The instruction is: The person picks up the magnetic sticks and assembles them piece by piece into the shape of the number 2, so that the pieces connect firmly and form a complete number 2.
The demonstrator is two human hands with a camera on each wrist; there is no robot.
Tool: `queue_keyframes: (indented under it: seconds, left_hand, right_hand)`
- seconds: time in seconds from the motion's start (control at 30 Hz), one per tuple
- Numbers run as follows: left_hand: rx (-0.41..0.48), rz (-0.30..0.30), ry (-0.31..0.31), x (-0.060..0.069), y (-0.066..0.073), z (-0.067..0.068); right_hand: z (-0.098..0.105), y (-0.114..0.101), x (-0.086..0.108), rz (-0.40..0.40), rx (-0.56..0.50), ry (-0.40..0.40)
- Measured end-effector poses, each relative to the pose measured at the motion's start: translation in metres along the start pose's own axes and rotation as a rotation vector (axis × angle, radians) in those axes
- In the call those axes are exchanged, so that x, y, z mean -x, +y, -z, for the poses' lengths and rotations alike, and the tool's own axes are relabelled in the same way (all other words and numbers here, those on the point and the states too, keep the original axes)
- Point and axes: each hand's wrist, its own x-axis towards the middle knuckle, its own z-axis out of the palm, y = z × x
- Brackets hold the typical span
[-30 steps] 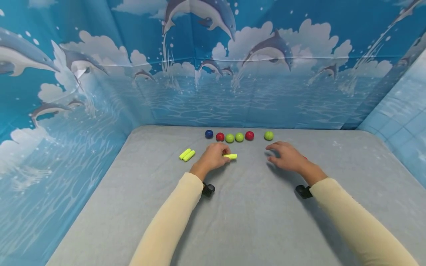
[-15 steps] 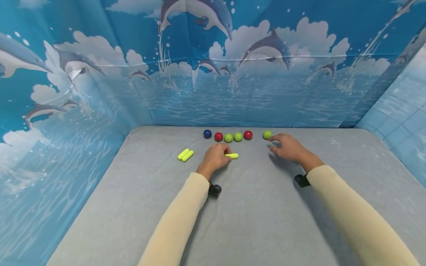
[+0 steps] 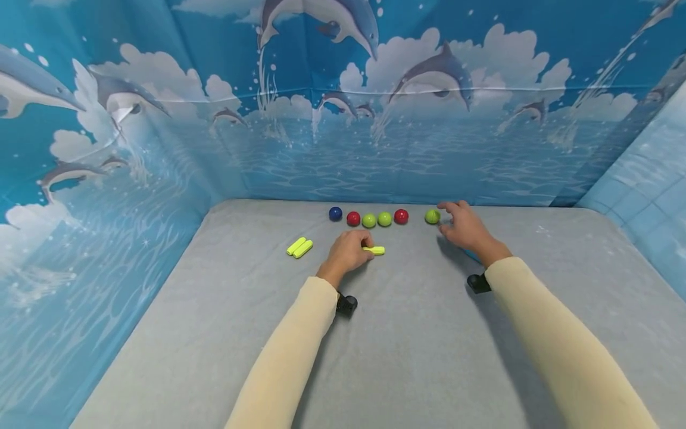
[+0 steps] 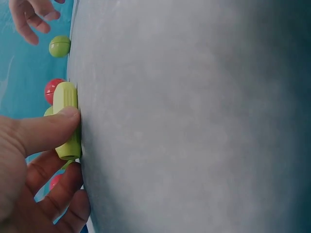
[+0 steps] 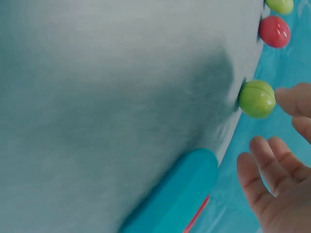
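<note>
"One thing held, or two?"
"One: the left hand [image 3: 347, 250] pinches a neon-yellow ridged stick [image 3: 377, 251], left and nearside of the lone lime-green ball [image 3: 432, 216]."
"And the right hand [image 3: 464, 227]?"
"Grip parted, holding nothing, just right of that ball."

the head view is bright and even, the light seemingly from above; soft-edged shadows lie on the table [image 3: 407, 357] under the left hand [image 3: 348, 250] and right hand [image 3: 465, 229] and inward of both sleeves [image 3: 289, 345]. both wrist views are dimmer and softer in detail. the left one darkens toward its right edge, and the table's edge bows there. the right one has a blue-green cast, a broad blurry shadow mid-table, and small white glints on the red ball [image 5: 274, 32] and the nearest green ball [image 5: 257, 99]
</note>
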Motion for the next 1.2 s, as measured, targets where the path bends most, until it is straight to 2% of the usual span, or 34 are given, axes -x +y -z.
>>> queue_keyframes:
  seconds: [0.1, 0.3, 0.37, 0.6, 0.93, 1.1, 1.2]
  left_hand:
    - [0.016, -0.003, 0.002, 0.0, -0.001, 0.001]
    - [0.053, 0.003, 0.005, 0.001, -0.001, -0.001]
    - [0.064, 0.003, 0.003, 0.001, 0.0, -0.003]
    - [0.088, 0.018, -0.002, 0.001, -0.002, -0.004]
    - [0.101, -0.027, -0.005, 0.0, 0.001, -0.001]
    - [0.103, -0.014, -0.01, 0.001, -0.002, 0.0]
    - [0.127, -0.004, 0.002, 0.002, -0.006, 0.001]
  right_hand:
    - [0.003, 0.0, -0.009, -0.027, -0.008, 0.006]
    - [0.002, 0.002, -0.025, -0.11, -0.084, -0.124]
    - [-0.001, 0.004, -0.027, -0.14, -0.113, -0.14]
    - [-0.008, 0.006, -0.024, -0.152, -0.136, -0.089]
    - [0.006, 0.006, -0.013, -0.163, -0.125, -0.079]
    - [0.008, 0.003, -0.01, -0.166, -0.113, -0.085]
    - [0.004, 0.001, -0.011, -0.138, -0.082, -0.074]
